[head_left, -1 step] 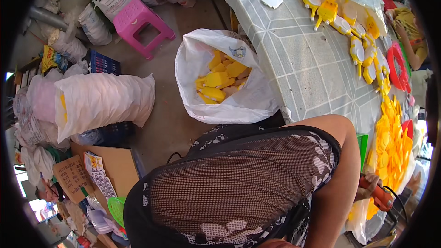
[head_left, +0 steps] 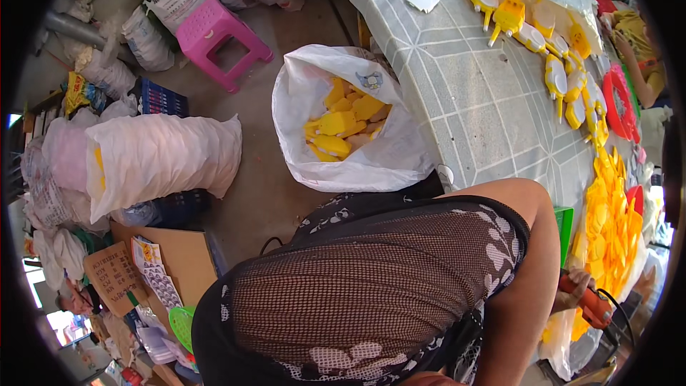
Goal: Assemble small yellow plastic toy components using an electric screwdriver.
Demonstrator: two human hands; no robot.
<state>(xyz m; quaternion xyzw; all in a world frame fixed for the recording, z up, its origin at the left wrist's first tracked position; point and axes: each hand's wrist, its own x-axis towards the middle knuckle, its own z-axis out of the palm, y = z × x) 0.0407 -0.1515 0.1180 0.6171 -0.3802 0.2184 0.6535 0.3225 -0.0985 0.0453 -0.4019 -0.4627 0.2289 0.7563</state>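
Note:
At the right a hand, which I take as my right hand (head_left: 569, 292), shows from behind my bare arm. Its fingers wrap round an orange hand tool (head_left: 594, 305) with a black cord; the tool's exact kind is hard to tell. A pile of flat yellow plastic parts (head_left: 607, 207) lies beside it. My left hand does not show. My body in a dark mesh top fills the lower middle. Ahead of me an open white sack (head_left: 300, 164) holds yellow plastic pieces (head_left: 337, 123).
A table with a grey tiled-pattern cover (head_left: 457, 86) spans the upper right, bearing yellow-and-white parts (head_left: 556, 78) and a red ring-shaped item (head_left: 620, 104). Leftward are a pink stool (head_left: 214, 36), a full white sack (head_left: 171, 157) and cardboard boxes (head_left: 182, 243). A co-worker's arm (head_left: 647, 89) shows far right.

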